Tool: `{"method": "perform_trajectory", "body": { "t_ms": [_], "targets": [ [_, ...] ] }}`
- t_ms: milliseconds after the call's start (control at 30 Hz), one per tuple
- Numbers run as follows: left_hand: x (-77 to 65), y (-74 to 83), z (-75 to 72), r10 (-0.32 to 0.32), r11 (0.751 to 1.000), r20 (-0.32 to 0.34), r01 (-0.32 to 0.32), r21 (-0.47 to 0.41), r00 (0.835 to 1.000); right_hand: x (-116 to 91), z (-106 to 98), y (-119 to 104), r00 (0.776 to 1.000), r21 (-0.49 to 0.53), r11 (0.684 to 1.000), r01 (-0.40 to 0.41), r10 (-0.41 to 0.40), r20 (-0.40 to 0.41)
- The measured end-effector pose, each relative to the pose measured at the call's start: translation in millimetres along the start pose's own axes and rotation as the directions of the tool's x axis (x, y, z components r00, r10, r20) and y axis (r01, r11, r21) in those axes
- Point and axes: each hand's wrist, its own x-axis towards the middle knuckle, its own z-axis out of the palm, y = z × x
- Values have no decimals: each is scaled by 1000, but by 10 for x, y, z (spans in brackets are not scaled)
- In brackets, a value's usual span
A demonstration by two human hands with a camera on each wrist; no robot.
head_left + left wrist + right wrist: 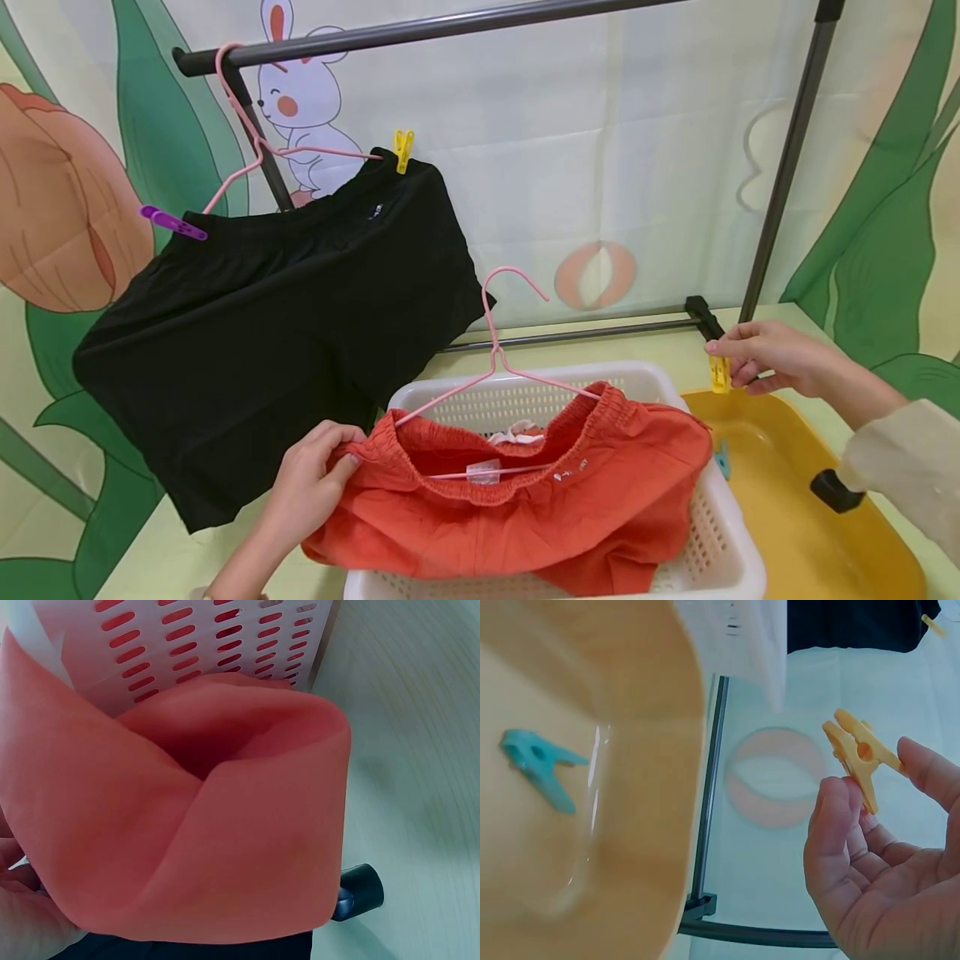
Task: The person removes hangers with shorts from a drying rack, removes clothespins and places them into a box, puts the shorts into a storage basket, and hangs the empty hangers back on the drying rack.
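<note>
My left hand (pixel 311 479) pinches the left end of the waistband of a pair of red-orange shorts (pixel 480 529). A pink wire hanger (pixel 495 348) sits inside that waistband, its hook standing up free. In the left wrist view the cloth (pixel 255 840) hides most of the hand. Over the near end of a yellow tub (pixel 810 500), my right hand (pixel 787 358) pinches a yellow clothespin (pixel 866 754) between thumb and fingers. The right wrist view shows a teal clothespin (pixel 540 765) lying in the tub.
Black shorts (pixel 300 317) hang on a pink hanger from a dark rack bar (pixel 420 33), held by a purple clothespin (pixel 174 222) and a yellow one. Beneath the red-orange shorts stands a white perforated basket (pixel 723 533). A rack post (pixel 787 167) rises at right.
</note>
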Motion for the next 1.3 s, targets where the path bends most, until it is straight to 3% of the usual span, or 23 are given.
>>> {"method": "perform_trajectory", "body": {
  "t_ms": [1300],
  "targets": [
    [14,-23,10,4,1000,12,-4,4,1000,156,189,560,986,-206,970,-132,150,74]
  ]
}}
